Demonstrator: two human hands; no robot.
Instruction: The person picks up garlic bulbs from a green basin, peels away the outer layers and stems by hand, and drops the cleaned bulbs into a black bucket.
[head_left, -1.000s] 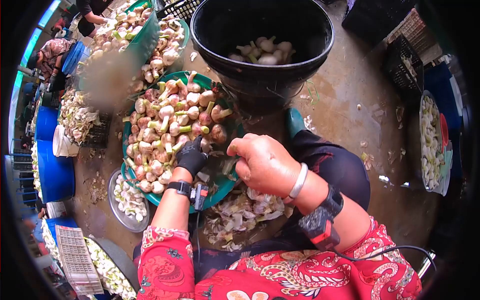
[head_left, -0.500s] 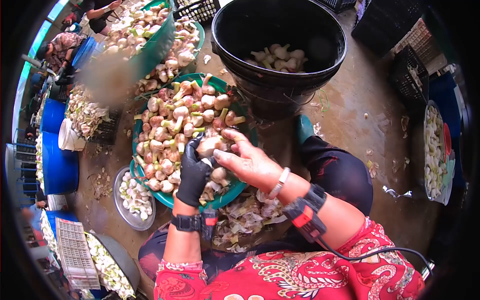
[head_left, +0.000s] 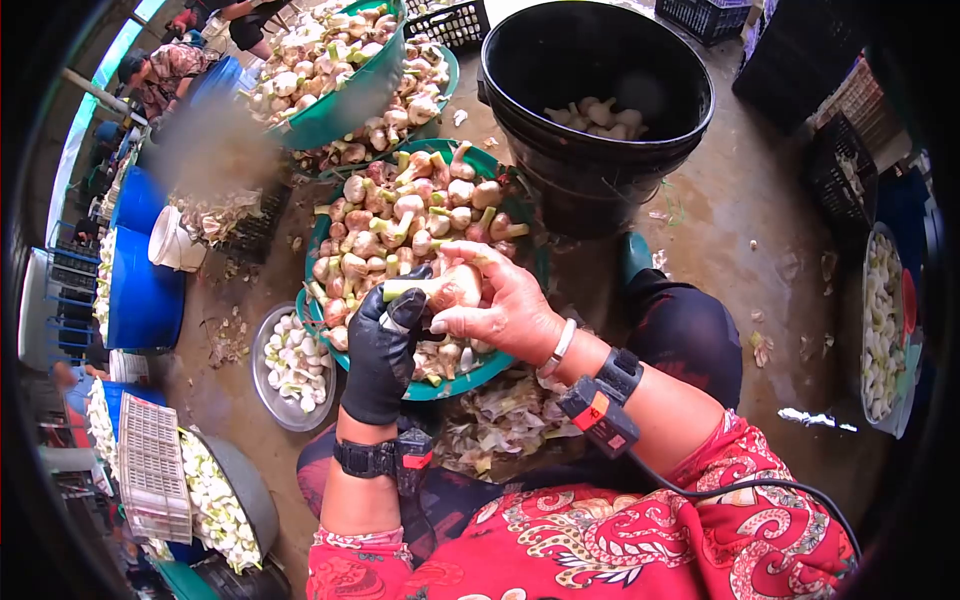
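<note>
My left hand (head_left: 380, 350), in a black glove, is closed around the green stem end of a garlic bulb (head_left: 460, 287). A small pale piece shows by its thumb; I cannot make out what it is. Bare, with a bracelet at the wrist, my right hand (head_left: 512, 318) grips the round end of the same bulb between thumb and fingers. Both hands are above a green basin (head_left: 455, 388) heaped with unpeeled garlic (head_left: 385, 225). Loose skins (head_left: 505, 425) lie between the basin and my lap.
A tall black bucket (head_left: 590, 175) with garlic bulbs (head_left: 600, 117) inside stands beyond the basin. At the left sits a shallow bowl (head_left: 262, 385) of white cloves. Blue tubs (head_left: 150, 290), crates (head_left: 155, 470) and another heaped green basin (head_left: 350, 105) surround me. A co-worker (head_left: 165, 75) sits far left.
The view has shifted, so the surroundings appear farther right. The garlic bulb, formerly blurred between my hands, now lies sideways with its stem pointing left.
</note>
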